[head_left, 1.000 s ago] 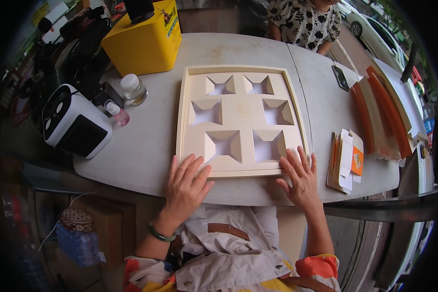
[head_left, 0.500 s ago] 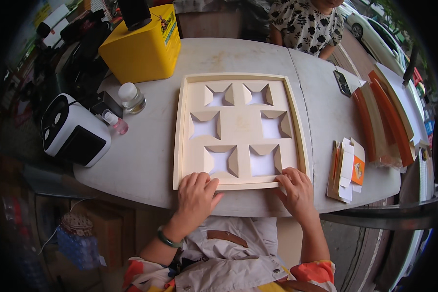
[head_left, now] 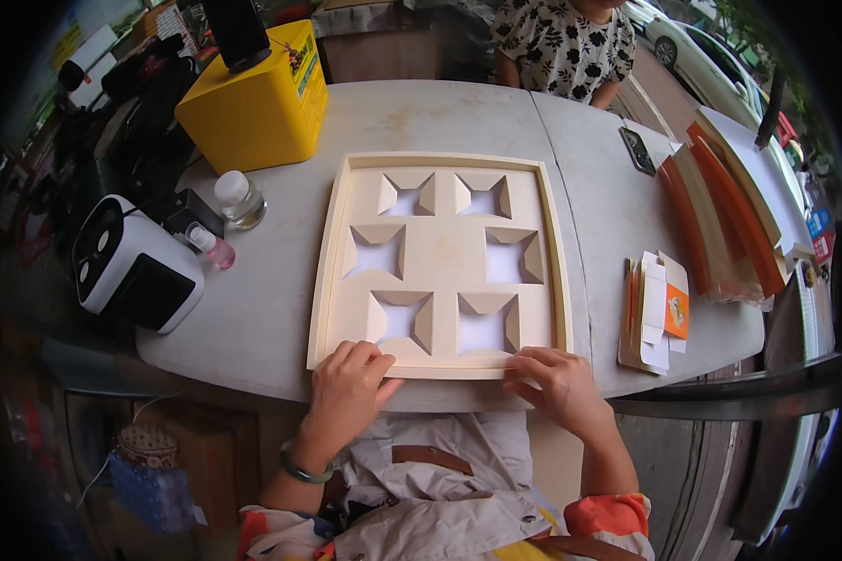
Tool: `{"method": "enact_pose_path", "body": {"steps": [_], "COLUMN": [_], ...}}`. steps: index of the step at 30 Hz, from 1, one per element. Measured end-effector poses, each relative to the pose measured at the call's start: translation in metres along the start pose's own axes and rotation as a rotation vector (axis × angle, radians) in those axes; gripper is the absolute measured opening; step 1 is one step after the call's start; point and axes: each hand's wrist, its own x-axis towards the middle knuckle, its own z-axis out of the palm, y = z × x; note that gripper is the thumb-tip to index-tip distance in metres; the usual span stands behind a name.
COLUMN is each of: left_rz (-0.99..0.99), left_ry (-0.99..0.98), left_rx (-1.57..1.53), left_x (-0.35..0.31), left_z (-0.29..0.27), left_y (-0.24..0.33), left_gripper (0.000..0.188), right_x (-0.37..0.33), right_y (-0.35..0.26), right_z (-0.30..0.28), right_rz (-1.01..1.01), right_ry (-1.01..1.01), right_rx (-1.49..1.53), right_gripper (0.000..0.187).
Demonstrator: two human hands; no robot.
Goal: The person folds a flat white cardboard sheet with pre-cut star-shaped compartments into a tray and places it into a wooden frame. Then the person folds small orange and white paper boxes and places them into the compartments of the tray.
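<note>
A shallow square cream box (head_left: 561,271) lies flat on the table. Fitted inside it is a cream insert (head_left: 445,271) with several square openings, each edged by folded, slanting flaps, and white shows at their bottoms. At the box's near left corner, my left hand (head_left: 348,379) has its fingers curled over the near rim, the thumb pointing right along the front. Toward the near right corner, my right hand (head_left: 559,381) is closed on the same rim, fingertips over its inner side. The undersides of both grips are hidden.
Left stand a yellow box (head_left: 253,103), a clear jar with white lid (head_left: 241,201), a pink spray bottle (head_left: 211,247) and a white-and-black device (head_left: 140,262). Right are folded cartons (head_left: 655,313), a phone (head_left: 637,150) and orange folders (head_left: 720,215). A person (head_left: 566,47) sits opposite.
The whole view has shifted a little, so the box and table sit lower and further left. My right hand has slid slightly left along the near rim.
</note>
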Motion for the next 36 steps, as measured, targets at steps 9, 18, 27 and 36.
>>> {"method": "enact_pose_path", "body": {"steps": [9, 18, 27, 36], "left_rz": [0.18, 0.135, 0.155, 0.12], "left_ry": [0.061, 0.057, 0.039, 0.001], "left_rx": [0.018, 0.058, 0.04, 0.01], "left_x": [0.022, 0.005, 0.007, 0.005], "left_z": [0.006, 0.035, 0.032, 0.033], "left_y": [0.022, 0.014, 0.018, 0.017], "left_gripper": [0.053, 0.053, 0.049, 0.044], "right_x": [0.142, 0.178, 0.184, 0.185], "right_y": [0.137, 0.144, 0.146, 0.144], "right_z": [0.038, 0.062, 0.057, 0.056], "right_rz": [0.212, 0.259, 0.252, 0.318], "right_ry": [0.164, 0.016, 0.034, -0.045], "right_rx": [-0.347, -0.489, -0.455, -0.403], "right_gripper": [0.044, 0.046, 0.026, 0.031]}}
